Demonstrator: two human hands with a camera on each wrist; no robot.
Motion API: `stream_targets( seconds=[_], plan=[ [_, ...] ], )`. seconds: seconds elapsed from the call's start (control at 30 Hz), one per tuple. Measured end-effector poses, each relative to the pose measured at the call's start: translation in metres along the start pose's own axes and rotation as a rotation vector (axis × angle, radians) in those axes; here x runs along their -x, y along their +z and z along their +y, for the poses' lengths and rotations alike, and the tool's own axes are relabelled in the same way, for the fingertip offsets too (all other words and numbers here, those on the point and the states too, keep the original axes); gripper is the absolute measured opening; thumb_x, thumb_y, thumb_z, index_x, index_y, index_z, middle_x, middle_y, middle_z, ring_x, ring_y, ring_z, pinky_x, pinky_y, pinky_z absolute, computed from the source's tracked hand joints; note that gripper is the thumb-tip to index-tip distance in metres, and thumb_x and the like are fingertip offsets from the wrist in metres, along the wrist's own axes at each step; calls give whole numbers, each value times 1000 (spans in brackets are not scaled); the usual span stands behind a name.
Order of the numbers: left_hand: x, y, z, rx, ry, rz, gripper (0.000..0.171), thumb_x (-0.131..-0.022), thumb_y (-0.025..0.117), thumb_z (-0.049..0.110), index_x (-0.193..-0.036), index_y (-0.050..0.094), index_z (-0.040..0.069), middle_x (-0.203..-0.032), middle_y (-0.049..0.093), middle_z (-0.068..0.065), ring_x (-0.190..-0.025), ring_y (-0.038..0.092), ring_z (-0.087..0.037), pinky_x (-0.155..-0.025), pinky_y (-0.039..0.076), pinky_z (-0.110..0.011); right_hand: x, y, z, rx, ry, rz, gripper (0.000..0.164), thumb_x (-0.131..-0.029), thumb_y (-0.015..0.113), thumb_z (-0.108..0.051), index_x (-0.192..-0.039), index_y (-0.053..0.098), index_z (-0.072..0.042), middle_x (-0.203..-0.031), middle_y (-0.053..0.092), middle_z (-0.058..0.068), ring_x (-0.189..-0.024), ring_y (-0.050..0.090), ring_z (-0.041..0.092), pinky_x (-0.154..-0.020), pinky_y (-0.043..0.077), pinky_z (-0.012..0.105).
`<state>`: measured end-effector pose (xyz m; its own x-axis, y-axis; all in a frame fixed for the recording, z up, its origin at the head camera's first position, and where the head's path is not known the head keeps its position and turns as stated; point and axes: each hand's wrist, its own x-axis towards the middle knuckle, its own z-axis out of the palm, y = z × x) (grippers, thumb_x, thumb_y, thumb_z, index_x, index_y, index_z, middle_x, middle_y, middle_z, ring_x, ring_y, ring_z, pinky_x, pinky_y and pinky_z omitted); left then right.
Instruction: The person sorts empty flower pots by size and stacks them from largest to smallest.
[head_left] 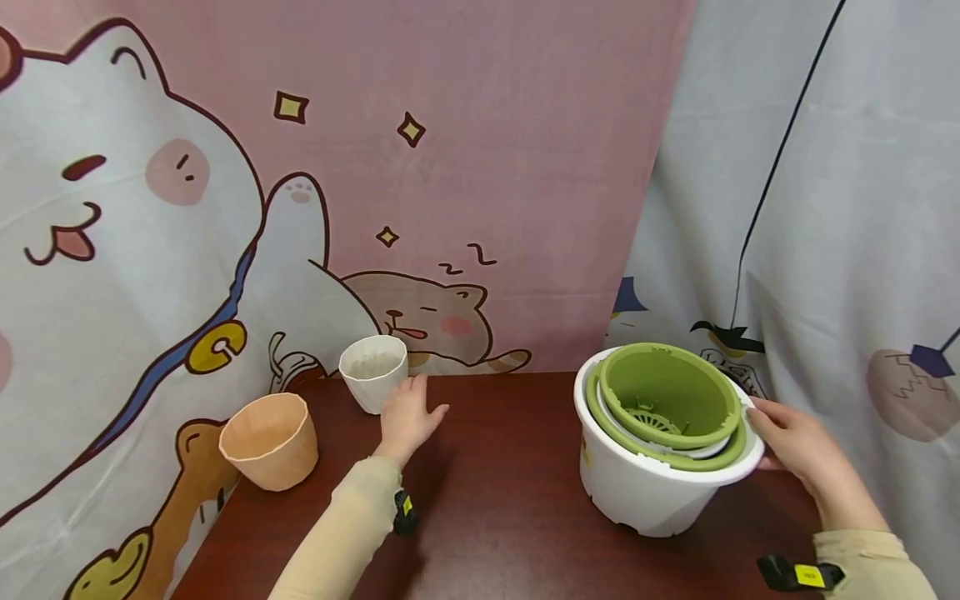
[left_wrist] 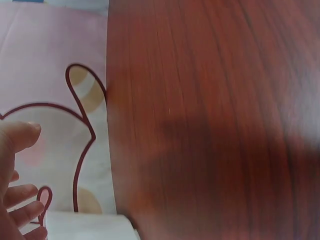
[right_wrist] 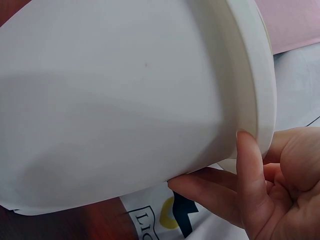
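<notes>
Head view: right side of worktop (head_left: 510,483), your right hand (head_left: 798,437) pinches the rim of the white planter (head_left: 645,500), best held level for the nested green pot (head_left: 671,387); left hand (head_left: 407,418), thumb and fingers apart, beside the small white pot (head_left: 369,387).

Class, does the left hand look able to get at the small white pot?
Probably yes: the left hand, apparently empty, is beside the small white pot, and nothing visible stands between them.
</notes>
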<state>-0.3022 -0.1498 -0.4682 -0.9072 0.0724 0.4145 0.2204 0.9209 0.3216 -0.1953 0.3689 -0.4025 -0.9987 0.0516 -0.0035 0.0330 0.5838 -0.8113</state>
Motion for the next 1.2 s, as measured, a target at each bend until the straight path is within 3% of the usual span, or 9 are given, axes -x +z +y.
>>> stream_targets(
  seconds=[0.2, 0.57, 0.93, 1.2],
  plan=[
    [-10, -9, -18, -65, -4, 7, 63, -83, 80, 38, -128, 56, 0, -118, 60, -20, -108, 55, -40, -87, 47, -57, 0, 0, 0, -3, 4, -3, 59, -108, 36, -27, -142, 29, 20, -91, 64, 13, -62, 64, 13, -55, 57, 31],
    [-23, -22, -45, -125, -17, 36, 62, -81, 82, 40, -122, 58, 1, -117, 62, -19, -106, 55, -41, -91, 44, -59, 1, 0, -1, -7, -4, -1, 60, -108, 37, -27, -142, 27, 22, -92, 64, 16, -62, 64, 13, -54, 57, 32],
    [-31, -22, -53, -154, -32, -22, 65, -82, 81, 38, -129, 56, 1, -126, 59, -21, -115, 51, -44, -96, 37, -66, 2, -1, -6, 23, 30, 1, 62, -108, 37, -30, -144, 27, 19, -94, 64, 17, -62, 64, 14, -56, 58, 33],
    [-33, -16, -56, -175, -40, -97, 71, -83, 80, 38, -136, 51, 1, -136, 53, -21, -128, 43, -43, -107, 24, -71, 3, -1, -6, 14, 41, -1, 62, -107, 37, -30, -144, 26, 19, -92, 63, 16, -62, 64, 14, -56, 58, 32]
  ],
)
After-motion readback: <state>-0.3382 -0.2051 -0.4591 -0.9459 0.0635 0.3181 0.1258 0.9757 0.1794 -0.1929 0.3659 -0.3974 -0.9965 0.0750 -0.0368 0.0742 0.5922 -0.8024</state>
